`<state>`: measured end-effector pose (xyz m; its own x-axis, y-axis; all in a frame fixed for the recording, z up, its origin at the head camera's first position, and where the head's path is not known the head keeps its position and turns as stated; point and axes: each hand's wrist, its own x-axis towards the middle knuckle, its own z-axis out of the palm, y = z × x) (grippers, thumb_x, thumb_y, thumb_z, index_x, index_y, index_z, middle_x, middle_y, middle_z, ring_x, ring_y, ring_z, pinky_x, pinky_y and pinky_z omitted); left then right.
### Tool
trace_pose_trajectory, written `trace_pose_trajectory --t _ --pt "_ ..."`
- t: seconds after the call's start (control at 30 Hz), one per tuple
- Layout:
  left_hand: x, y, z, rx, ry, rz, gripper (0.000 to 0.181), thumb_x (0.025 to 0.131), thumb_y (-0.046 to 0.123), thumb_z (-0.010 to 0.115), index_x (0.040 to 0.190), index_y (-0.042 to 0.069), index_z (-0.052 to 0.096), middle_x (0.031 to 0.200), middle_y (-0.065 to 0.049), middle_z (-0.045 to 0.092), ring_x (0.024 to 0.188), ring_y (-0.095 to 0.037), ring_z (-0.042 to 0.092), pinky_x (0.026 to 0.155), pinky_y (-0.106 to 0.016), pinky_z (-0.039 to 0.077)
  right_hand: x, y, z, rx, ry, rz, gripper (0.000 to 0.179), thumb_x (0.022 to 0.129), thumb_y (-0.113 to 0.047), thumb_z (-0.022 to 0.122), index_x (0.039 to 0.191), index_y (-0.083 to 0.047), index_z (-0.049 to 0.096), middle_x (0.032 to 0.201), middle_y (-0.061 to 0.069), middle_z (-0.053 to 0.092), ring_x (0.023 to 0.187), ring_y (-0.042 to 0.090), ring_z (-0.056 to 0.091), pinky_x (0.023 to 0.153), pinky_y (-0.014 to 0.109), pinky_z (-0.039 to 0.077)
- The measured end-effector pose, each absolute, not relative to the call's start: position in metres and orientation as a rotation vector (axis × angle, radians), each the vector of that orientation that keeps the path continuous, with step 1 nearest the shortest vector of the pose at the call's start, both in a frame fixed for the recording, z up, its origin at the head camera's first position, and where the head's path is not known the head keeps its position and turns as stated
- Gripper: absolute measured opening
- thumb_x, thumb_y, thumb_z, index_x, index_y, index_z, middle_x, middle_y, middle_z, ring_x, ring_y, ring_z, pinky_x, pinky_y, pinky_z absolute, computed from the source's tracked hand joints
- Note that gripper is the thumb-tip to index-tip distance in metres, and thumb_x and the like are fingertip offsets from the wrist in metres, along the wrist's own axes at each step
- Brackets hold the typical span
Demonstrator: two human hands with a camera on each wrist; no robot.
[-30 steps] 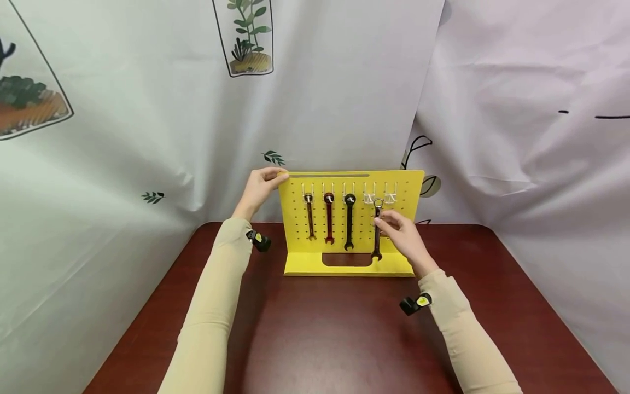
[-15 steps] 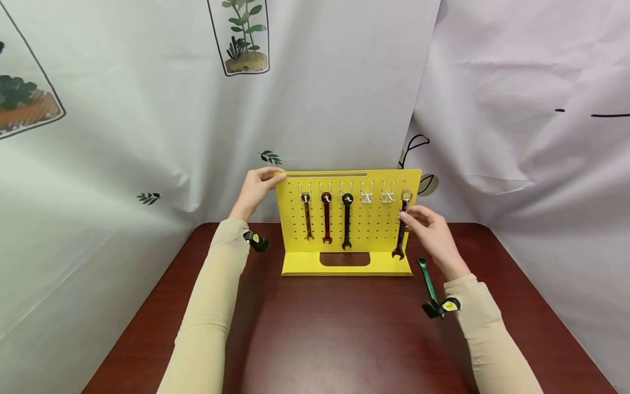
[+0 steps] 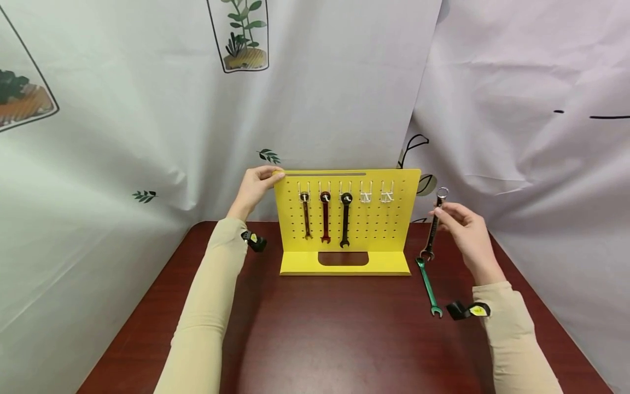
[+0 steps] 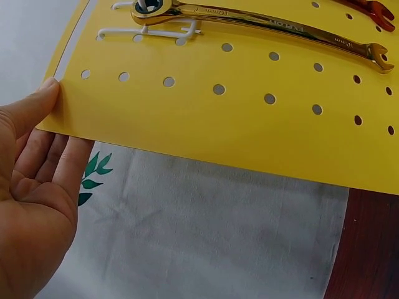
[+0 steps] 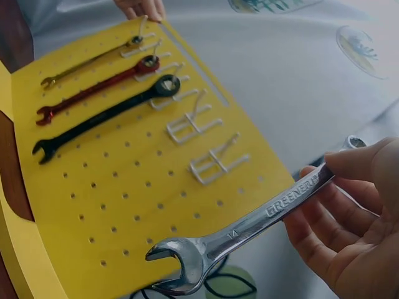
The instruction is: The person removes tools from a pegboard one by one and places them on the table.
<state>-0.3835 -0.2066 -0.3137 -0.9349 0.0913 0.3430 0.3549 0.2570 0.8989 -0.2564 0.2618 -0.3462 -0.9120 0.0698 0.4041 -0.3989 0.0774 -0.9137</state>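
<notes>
My left hand (image 3: 253,189) pinches the top left corner of a yellow pegboard (image 3: 376,230), thumb in front and fingers behind, as the left wrist view shows. Out beyond the board's right edge, my right hand (image 3: 465,232) grips a silver combination wrench (image 5: 249,221) near its ring end, open end pointing down. A green wrench (image 3: 428,287) lies on the table below it. On the board's white hooks hang a gold wrench (image 4: 268,25), a red wrench (image 3: 325,219) and a black wrench (image 3: 345,221). Two white hooks (image 5: 215,162) on the right carry nothing.
The pegboard stands upright on its yellow base (image 3: 300,264) at the back of a dark red table (image 3: 325,339). Behind and beside the table hangs a pale printed cloth (image 3: 344,87).
My right hand has carried the silver wrench rightward, away from the board's hooks and past its edge. The green wrench on the table has come into view. My left hand keeps its hold.
</notes>
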Motion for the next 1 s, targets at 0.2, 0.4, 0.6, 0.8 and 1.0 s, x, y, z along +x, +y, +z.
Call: trace_pose_trajectory --t 0.2,0.4,0.6,0.8,1.0 --pt "-0.382 -0.206 -0.312 -0.428 -2.312 -1.737 0.038 0.094 0.032 0.074 0.119 0.003 0.072 0.109 -0.008 0.073 0.103 -0.02 0.065 0.097 -0.04 0.052 -0.25 0.282 -0.351 0.305 -2.011 1.918 0.011 0.099 -0.016 0.068 0.108 -0.011 0.071 0.095 -0.007 0.076 0.079 0.005 0.069 0.069 0.015 0.055" --pt "-0.38 -0.207 -0.31 -0.441 -2.317 -1.746 0.039 0.095 0.029 0.073 0.121 0.0 0.07 0.109 -0.01 0.073 0.102 -0.021 0.065 0.098 -0.04 0.052 -0.246 0.3 -0.366 0.189 -2.178 1.771 0.012 0.1 -0.021 0.065 0.111 -0.016 0.068 0.092 -0.015 0.074 0.078 0.002 0.068 0.068 0.013 0.053" --pt "-0.38 -0.208 -0.31 -0.441 -2.331 -1.737 0.038 0.095 0.03 0.073 0.12 0.001 0.07 0.109 -0.009 0.073 0.103 -0.02 0.065 0.099 -0.04 0.052 -0.241 0.313 -0.387 0.128 -2.263 1.686 0.013 0.102 -0.024 0.063 0.113 -0.019 0.065 0.09 -0.019 0.073 0.08 -0.003 0.067 0.068 0.014 0.052" --pt "-0.382 -0.208 -0.311 -0.425 -2.323 -1.739 0.039 0.095 0.03 0.073 0.12 0.001 0.071 0.108 -0.007 0.073 0.102 -0.02 0.065 0.097 -0.04 0.052 -0.237 0.322 -0.406 0.09 -2.37 1.604 0.03 0.103 -0.029 0.06 0.122 -0.006 0.063 0.091 -0.02 0.071 0.081 -0.004 0.065 0.068 0.015 0.052" --pt "-0.382 -0.207 -0.312 -0.427 -2.313 -1.746 0.04 0.094 0.033 0.074 0.12 0.003 0.071 0.109 -0.007 0.074 0.103 -0.02 0.065 0.096 -0.039 0.053 -0.236 0.324 -0.42 0.047 -2.443 1.553 0.051 0.105 -0.029 0.057 0.133 0.014 0.051 0.089 -0.021 0.07 0.076 -0.003 0.064 0.065 0.018 0.052"
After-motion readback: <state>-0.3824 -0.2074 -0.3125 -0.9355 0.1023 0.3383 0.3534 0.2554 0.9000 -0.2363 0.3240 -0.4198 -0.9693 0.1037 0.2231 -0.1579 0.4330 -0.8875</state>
